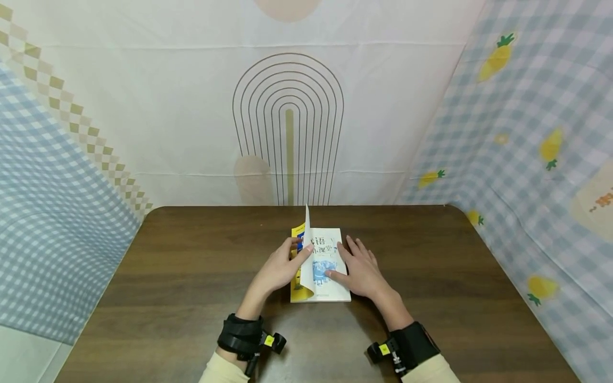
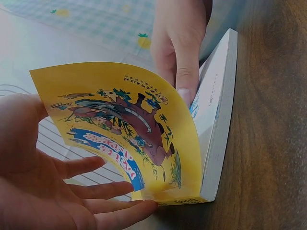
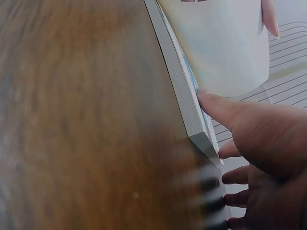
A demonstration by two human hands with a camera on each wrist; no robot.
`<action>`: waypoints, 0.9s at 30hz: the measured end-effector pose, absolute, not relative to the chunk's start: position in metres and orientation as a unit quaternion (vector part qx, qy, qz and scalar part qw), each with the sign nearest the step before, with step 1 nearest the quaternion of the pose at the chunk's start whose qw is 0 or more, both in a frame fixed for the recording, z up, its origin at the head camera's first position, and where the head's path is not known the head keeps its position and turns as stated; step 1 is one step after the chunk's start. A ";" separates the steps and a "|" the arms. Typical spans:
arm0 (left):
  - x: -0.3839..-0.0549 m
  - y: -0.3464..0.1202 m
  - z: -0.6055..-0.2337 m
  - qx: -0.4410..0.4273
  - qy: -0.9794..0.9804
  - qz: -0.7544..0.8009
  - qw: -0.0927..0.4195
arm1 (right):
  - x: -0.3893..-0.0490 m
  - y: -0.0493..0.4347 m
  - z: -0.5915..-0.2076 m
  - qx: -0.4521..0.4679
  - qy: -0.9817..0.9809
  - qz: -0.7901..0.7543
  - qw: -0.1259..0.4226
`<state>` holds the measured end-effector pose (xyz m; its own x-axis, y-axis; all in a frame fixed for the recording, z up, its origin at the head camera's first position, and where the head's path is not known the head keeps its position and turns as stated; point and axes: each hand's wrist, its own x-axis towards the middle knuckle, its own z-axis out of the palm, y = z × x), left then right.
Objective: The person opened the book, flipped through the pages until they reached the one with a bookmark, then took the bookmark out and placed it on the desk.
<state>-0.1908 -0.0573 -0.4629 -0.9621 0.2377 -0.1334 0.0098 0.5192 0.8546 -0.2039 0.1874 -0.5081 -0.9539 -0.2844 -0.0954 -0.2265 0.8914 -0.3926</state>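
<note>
A thick paperback book [image 1: 332, 290] lies on the table with its front cover [image 2: 187, 143] raised and bent over to the left. The cover's outside is yellow with an animal drawing and a blue title patch; its inside is white. My left hand [image 1: 276, 270] holds this cover, thumb over the free edge on the white side and fingers spread along the yellow side. Beneath it shows a white title page [image 3: 196, 79] with a blue picture. My right hand [image 1: 364, 274] rests at the book's right edge, thumb on the page and the other fingers extended beyond the edge.
The book sits on a brown wooden table [image 1: 191, 298] with rounded far corners. A white cloth [image 1: 167, 106] with an arch pattern hangs behind it. Blue checked cloths [image 1: 517, 122] hang along both sides. Each wrist wears a black strap [image 1: 414, 346] with a small camera.
</note>
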 end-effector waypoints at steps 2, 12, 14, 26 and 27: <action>-0.191 -0.057 -0.463 0.071 0.864 0.485 0.117 | -0.204 0.187 -0.508 -0.134 0.969 -0.193 0.074; -0.192 -0.057 -0.465 0.076 0.865 0.483 0.116 | -0.205 0.188 -0.511 -0.136 0.969 -0.195 0.073; -0.192 -0.057 -0.464 0.075 0.865 0.483 0.116 | -0.205 0.188 -0.511 -0.138 0.969 -0.195 0.071; -0.193 -0.057 -0.466 0.072 0.864 0.484 0.119 | -0.205 0.187 -0.511 -0.139 0.968 -0.197 0.072; -0.193 -0.057 -0.465 0.072 0.864 0.484 0.119 | -0.205 0.187 -0.510 -0.138 0.968 -0.199 0.072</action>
<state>-0.1929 -0.0574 -0.4653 -0.9615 0.2391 -0.1355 0.0091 0.5203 0.8539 -0.2048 0.1871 -0.5103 -0.9514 -0.2962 -0.0849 -0.2388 0.8830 -0.4041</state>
